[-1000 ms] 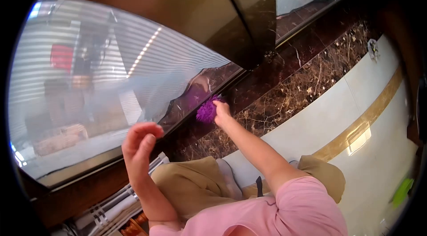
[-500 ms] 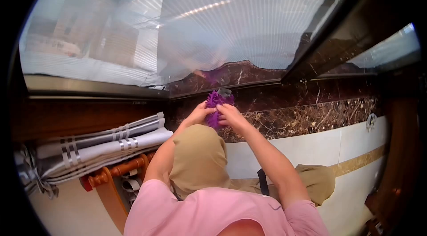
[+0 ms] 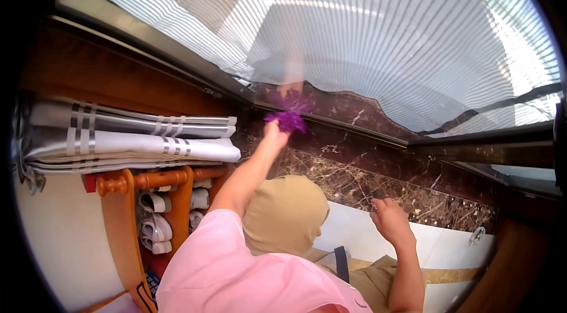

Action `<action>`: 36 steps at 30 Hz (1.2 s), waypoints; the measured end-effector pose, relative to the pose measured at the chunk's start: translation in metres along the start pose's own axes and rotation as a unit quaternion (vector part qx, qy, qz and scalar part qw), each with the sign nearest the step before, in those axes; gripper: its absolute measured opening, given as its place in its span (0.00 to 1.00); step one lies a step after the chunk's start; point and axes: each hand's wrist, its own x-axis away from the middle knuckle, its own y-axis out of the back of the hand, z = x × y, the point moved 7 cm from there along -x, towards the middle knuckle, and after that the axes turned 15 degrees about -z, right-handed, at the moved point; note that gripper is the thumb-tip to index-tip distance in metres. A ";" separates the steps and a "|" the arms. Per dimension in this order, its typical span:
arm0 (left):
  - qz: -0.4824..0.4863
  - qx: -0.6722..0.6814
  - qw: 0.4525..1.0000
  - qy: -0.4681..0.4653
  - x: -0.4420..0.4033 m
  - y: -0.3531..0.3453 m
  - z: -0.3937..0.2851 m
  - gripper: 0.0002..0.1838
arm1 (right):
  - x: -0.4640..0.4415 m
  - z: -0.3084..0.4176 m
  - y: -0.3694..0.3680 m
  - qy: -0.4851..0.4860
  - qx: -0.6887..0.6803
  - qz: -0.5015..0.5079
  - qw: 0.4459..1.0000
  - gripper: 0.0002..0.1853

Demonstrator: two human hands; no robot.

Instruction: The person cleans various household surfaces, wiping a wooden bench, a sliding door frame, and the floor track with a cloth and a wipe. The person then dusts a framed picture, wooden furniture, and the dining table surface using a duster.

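Note:
My left hand [image 3: 276, 134] is stretched forward and closed around a shaggy purple chenille duster [image 3: 290, 121]. The duster lies against the dark marble sill at the foot of the window [image 3: 366, 41], and motion blurs its strands. Its reflection, with that of my arm, shows in the glass just above. My right hand [image 3: 391, 218] hovers over the marble edge on the right, with loosely bent fingers apart and nothing in them.
A gathered grey-and-white striped curtain [image 3: 136, 139] hangs at the left. Below it stands a wooden rack [image 3: 121, 218] with several shoes [image 3: 156, 227]. My knee [image 3: 286, 212] is close to the marble ledge [image 3: 336, 177]. A dark window frame bar [image 3: 484, 150] crosses at right.
My right hand has let go of the duster and moved back to the right. My left hand keeps the duster and reaches farther forward. The view has turned and tilted.

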 end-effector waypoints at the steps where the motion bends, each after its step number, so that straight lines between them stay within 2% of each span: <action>1: 0.009 0.062 0.998 -0.020 -0.025 0.009 -0.033 0.16 | 0.002 0.001 -0.003 0.039 0.081 0.018 0.996 0.18; 2: -0.026 0.061 0.994 -0.090 -0.024 0.018 -0.069 0.16 | 0.003 0.003 -0.002 0.044 0.081 0.019 0.996 0.18; 4: -0.003 0.047 0.995 -0.088 -0.077 0.041 -0.133 0.15 | 0.003 0.007 0.003 0.051 0.077 0.024 0.995 0.18; 5: -0.034 0.031 0.988 -0.145 -0.064 0.038 -0.151 0.15 | 0.001 0.011 0.006 0.055 0.084 0.014 0.995 0.19; 6: -0.075 0.000 0.981 -0.179 -0.044 0.035 -0.149 0.14 | -0.002 0.014 0.007 0.059 0.087 0.017 0.994 0.19; 8: -0.069 0.001 0.977 -0.201 -0.039 0.032 -0.131 0.12 | -0.006 0.024 0.013 0.068 0.085 -0.025 0.994 0.19; 9: -0.019 -0.008 0.994 -0.104 -0.035 0.023 -0.109 0.12 | -0.006 0.026 0.012 0.066 0.087 -0.025 0.994 0.19; 10: -0.022 -0.033 0.996 -0.082 -0.047 0.020 -0.090 0.12 | -0.007 0.027 0.010 0.071 0.085 -0.017 0.994 0.18; 11: 0.016 -0.038 0.996 -0.075 -0.056 0.012 -0.067 0.13 | -0.008 0.027 0.009 0.076 0.084 -0.010 0.993 0.18; 12: -0.023 -0.041 0.993 -0.112 -0.040 0.000 -0.049 0.13 | -0.006 0.028 0.007 0.088 0.099 -0.015 0.991 0.17; 13: -0.019 -0.108 0.989 -0.103 -0.068 0.004 -0.026 0.15 | -0.004 0.032 0.008 0.088 0.099 -0.011 0.991 0.18; 14: -0.008 -0.091 0.992 -0.084 -0.038 -0.009 -0.011 0.14 | -0.005 0.035 0.010 0.091 0.099 -0.009 0.991 0.18; 16: 0.025 -0.163 0.986 0.023 -0.025 -0.017 0.030 0.12 | -0.004 0.036 0.010 0.092 0.100 -0.016 0.991 0.18; 19: 0.033 -0.150 0.988 0.017 0.014 -0.031 0.057 0.09 | -0.006 0.031 0.009 0.089 0.107 -0.019 0.990 0.18; 21: -0.013 -0.184 0.973 -0.136 0.025 -0.029 0.039 0.11 | -0.007 0.028 0.012 0.083 0.118 -0.013 0.989 0.18; 22: 0.005 -0.196 0.952 -0.235 0.025 -0.028 0.011 0.16 | -0.007 0.029 0.015 0.082 0.115 -0.020 0.990 0.18; 23: -0.032 -0.171 0.926 -0.336 0.026 -0.024 -0.019 0.16 | -0.006 0.029 0.018 0.081 0.112 -0.029 0.990 0.18; 24: -0.065 -0.157 0.904 -0.393 0.025 -0.018 -0.048 0.16 | -0.004 0.028 0.022 0.078 0.111 -0.032 0.990 0.18; 26: -0.179 -0.189 0.870 -0.419 0.017 -0.003 -0.092 0.15 | 0.002 0.027 0.027 0.080 0.100 -0.043 0.991 0.18; 28: -0.209 -0.255 0.840 -0.432 0.021 -0.006 -0.096 0.15 | 0.007 0.017 0.024 0.070 0.112 -0.035 0.991 0.18; 30: -0.102 -0.180 0.894 -0.397 0.009 -0.018 -0.062 0.15 | 0.011 0.012 0.025 0.055 0.125 -0.030 0.990 0.18; 31: -0.048 -0.155 0.924 -0.345 0.009 -0.027 -0.035 0.15 | 0.011 0.014 0.028 0.052 0.122 -0.028 0.991 0.18; 32: -0.047 -0.199 0.936 -0.286 0.009 -0.030 -0.005 0.16 | 0.012 0.015 0.031 0.048 0.121 -0.026 0.991 0.18; 33: -0.001 -0.165 0.962 -0.216 0.038 -0.045 0.027 0.15 | 0.013 0.015 0.034 0.044 0.116 -0.031 0.992 0.18; 34: 0.033 -0.173 0.975 -0.135 0.061 -0.057 0.057 0.14 | 0.014 0.013 0.036 0.028 0.115 -0.035 0.992 0.18; 36: 0.123 -0.229 0.965 -0.048 0.099 -0.079 0.108 0.11 | 0.017 0.012 0.039 0.045 0.116 -0.059 0.990 0.18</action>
